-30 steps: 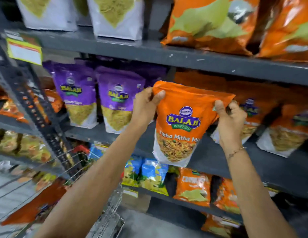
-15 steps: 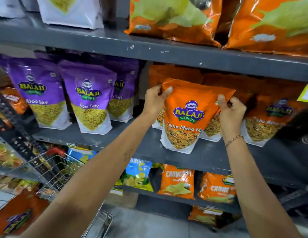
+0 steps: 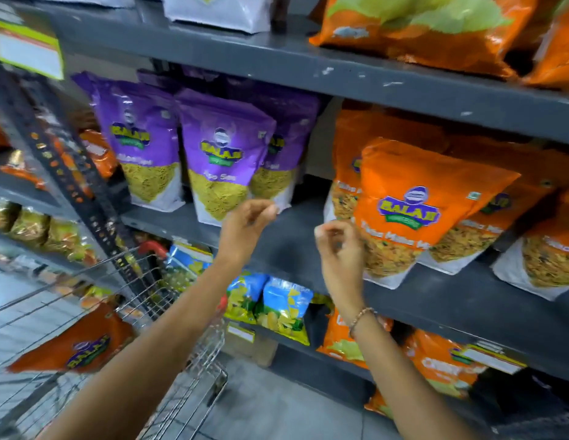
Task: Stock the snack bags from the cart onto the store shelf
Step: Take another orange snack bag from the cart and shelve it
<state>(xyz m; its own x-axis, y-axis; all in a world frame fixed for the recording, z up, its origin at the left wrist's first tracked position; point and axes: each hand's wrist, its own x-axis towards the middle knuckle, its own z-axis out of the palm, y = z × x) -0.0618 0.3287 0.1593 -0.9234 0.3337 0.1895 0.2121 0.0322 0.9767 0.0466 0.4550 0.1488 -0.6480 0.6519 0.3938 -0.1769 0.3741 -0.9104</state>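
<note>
The grey metal shelving (image 3: 404, 90) fills most of what I can see, tier over tier, with the middle shelf at the person's chest height. Low on the left stands the wire cart (image 3: 169, 300), its red handle grip just under the shelf edge, and one more orange Balaji bag (image 3: 77, 347) lies flat inside it.

On the middle shelf the purple Aloo Sev bags (image 3: 223, 154) stand upright on the left, with a bare gap of shelf between them and the orange row. The front orange Tikha Mitha Mix bag (image 3: 416, 211) stands at the left end of that row, upright with a slight lean, its top crimped and a little crumpled, its white base on the shelf board close to the front lip. More orange bags of the same kind stand behind it and to its right.

Both hands are empty. The left hand (image 3: 248, 223) hangs in front of the gap, fingers loosely curled, holding nothing. The right hand (image 3: 338, 246) is just beside the lower left edge of the front orange bag, fingers half curled; whether it touches the bag I cannot tell through the blur.

To my eye this bag's placing is done. The next move calls for a turn down and left to the cart, a grip on the top edge of the flat bag, and a place found for it in the gap.
</note>
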